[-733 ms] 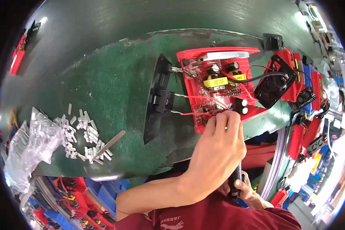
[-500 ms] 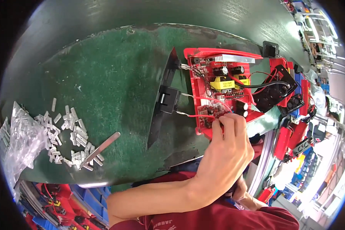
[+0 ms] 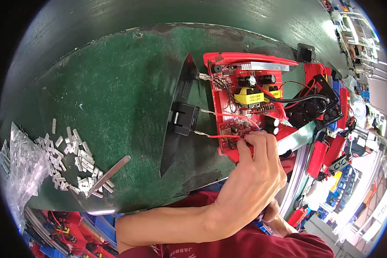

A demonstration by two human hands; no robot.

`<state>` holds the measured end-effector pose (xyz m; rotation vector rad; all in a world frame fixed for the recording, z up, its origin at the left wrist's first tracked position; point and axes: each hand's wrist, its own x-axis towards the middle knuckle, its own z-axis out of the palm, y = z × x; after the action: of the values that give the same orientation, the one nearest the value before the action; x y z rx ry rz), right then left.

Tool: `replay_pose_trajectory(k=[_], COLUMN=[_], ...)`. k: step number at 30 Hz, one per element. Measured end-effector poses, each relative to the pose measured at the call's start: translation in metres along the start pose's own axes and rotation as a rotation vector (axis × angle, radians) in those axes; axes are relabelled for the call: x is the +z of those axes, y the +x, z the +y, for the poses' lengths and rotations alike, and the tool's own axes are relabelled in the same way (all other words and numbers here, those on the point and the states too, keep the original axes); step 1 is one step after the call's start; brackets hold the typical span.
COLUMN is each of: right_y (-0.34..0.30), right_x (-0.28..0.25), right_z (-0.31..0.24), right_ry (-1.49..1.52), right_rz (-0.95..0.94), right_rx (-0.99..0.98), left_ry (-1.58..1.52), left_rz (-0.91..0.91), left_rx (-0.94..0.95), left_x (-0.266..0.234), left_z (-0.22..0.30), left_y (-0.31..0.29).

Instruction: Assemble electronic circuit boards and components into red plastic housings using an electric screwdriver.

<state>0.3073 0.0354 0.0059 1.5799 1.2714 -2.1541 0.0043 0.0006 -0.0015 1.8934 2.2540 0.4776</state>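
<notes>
My left hand [image 3: 258,172] reaches across to the near edge of an open red housing [image 3: 215,96] with a populated circuit board [image 3: 240,124] inside. Its fingertips press together at the board's near side; whatever they grip is hidden beneath them. Behind the left wrist, below the bench edge, my right hand [image 3: 271,210] shows only in part, its fingers hidden. Red wires [image 3: 227,136] run from the board to a black socket [image 3: 185,119] on a black end panel [image 3: 172,142], which stands on edge to the left. Yellow transformers [image 3: 250,96] sit mid-board.
Tweezers [image 3: 111,174] lie across a scatter of small pale blocks [image 3: 86,159] at the left, beside a clear plastic bag [image 3: 26,159]. A black fan panel [image 3: 309,105] hangs on wires right of the housing. More red units [image 3: 318,150] stand farther right on the green bench [image 3: 116,86].
The view has shifted slightly. My left fingers stay at the same edge of the board, now bent a little more. The housing and panel keep their arrangement.
</notes>
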Motion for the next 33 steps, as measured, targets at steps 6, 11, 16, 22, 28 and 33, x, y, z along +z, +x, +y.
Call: replay_pose_trajectory(k=[6,11,16,22,28,33], right_y=[0.073,0.095,0.099,0.033,0.086,0.073], right_x=[0.052,0.066,0.069,0.039,0.069,0.065], right_z=[-0.039,-0.058,-0.070,-0.044,-0.075,-0.069], right_ry=[-0.031,-0.060,-0.099,-0.130,-0.151,-0.170], right_rz=[0.007,0.008,0.035,0.072,0.067,0.080], right_rx=[-0.049,-0.101,-0.142,-0.190,-0.132,-0.087], left_ry=[-0.013,-0.028,-0.038,-0.095,-0.053,-0.050], left_rz=[0.008,0.029,0.021,0.033,0.032,0.030], left_rx=[0.026,0.016,0.009,0.023,0.003,0.016], left_x=[0.001,0.003,0.003,0.004,0.004,0.005], left_z=[0.001,0.002,0.001,0.003,0.001,0.001], left_y=[0.001,-0.002,-0.001,0.002,-0.002,-0.002])
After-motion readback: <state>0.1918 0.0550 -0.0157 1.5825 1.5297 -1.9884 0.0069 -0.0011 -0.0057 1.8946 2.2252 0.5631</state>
